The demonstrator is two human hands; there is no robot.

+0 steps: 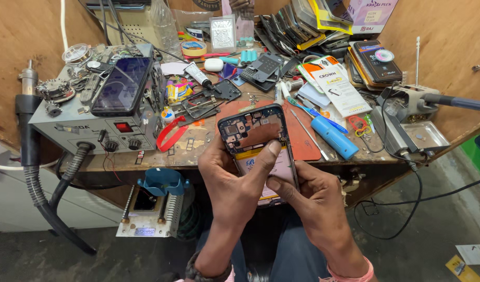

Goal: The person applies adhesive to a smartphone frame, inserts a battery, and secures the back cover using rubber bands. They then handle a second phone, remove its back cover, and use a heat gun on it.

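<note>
An opened phone (253, 131) with its back cover off sits between my hands at the front edge of the workbench, its circuit board and pale battery showing. My left hand (235, 183) grips the phone's left side, the thumb laid across the battery. My right hand (310, 196) holds the lower right edge, the fingertips pressing on the battery area. The phone's bottom end is hidden by my hands.
A grey rework station (75, 122) with a dark phone (122, 86) on top stands at the left. A red mat (302, 137), a blue-handled tool (331, 137), red tweezers (169, 134) and several phone parts lie on the wooden bench. A soldering holder (412, 107) is at the right.
</note>
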